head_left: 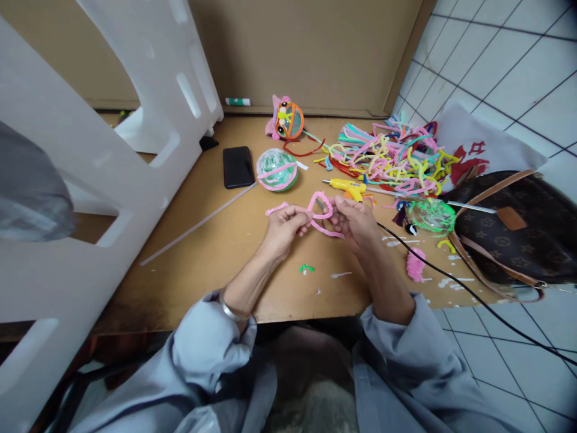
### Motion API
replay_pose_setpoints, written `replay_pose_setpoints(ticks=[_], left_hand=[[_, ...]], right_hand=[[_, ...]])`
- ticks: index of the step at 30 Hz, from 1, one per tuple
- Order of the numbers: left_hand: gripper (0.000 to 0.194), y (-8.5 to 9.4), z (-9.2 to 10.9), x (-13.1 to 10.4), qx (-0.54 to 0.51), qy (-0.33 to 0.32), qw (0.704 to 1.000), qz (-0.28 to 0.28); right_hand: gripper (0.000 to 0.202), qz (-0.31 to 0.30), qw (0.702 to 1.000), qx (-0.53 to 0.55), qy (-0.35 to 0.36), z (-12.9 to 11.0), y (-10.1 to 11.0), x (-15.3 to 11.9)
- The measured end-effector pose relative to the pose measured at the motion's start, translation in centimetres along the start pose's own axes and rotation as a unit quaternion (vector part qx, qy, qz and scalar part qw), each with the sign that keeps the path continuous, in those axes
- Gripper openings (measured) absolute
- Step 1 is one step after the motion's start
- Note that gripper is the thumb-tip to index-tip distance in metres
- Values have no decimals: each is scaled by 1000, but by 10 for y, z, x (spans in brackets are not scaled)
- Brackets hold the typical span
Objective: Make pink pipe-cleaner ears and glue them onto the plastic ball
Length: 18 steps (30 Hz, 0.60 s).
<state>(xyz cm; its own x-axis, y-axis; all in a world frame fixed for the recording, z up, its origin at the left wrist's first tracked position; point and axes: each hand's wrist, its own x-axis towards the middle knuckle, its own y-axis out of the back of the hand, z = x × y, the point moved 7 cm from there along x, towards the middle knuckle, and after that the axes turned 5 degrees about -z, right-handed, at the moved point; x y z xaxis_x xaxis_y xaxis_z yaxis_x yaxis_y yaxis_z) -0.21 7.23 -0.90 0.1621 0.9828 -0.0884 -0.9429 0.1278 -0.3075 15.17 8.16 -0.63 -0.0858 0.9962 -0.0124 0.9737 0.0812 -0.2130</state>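
Note:
Between my hands is a pink pipe cleaner (319, 197), bent into a loop with a tail curving below it. My left hand (286, 228) pinches the loop's left side between thumb and fingers. The fingers of my right hand (355, 221) are closed on its right side, where something dark and narrow shows near the fingertips; I cannot make out what it is. Another pink fuzzy piece (277, 208) lies just behind my left hand. Beyond my right hand rests a yellow glue gun (348, 187). A clear ball with green inside and pink strips (276, 170) sits behind my left hand.
A heap of coloured pipe cleaners (392, 153) covers the back right. Nearby are a decorated ball (288, 120), a black phone (238, 167), a white stick (198, 225), a green-streaked ball (431, 216) and a brown handbag (518, 234). A black cable (444, 278) crosses the right side.

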Motion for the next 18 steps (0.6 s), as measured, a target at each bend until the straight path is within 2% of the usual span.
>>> replay_pose_setpoints(ticks=[4, 7, 12, 18], left_hand=[[11, -3, -1, 0, 6, 3, 1000, -21], [13, -4, -3, 0, 10, 3, 1000, -25], [15, -7, -4, -1, 8, -4, 999, -41], [22, -7, -3, 1, 5, -19, 999, -46]], right_hand=[[50, -54, 997, 51, -35, 2, -10, -2], [52, -59, 995, 70, -30, 1, -13, -3], [51, -33, 997, 76, -10, 0, -11, -3], [46, 37, 999, 32, 7, -3, -2, -2]])
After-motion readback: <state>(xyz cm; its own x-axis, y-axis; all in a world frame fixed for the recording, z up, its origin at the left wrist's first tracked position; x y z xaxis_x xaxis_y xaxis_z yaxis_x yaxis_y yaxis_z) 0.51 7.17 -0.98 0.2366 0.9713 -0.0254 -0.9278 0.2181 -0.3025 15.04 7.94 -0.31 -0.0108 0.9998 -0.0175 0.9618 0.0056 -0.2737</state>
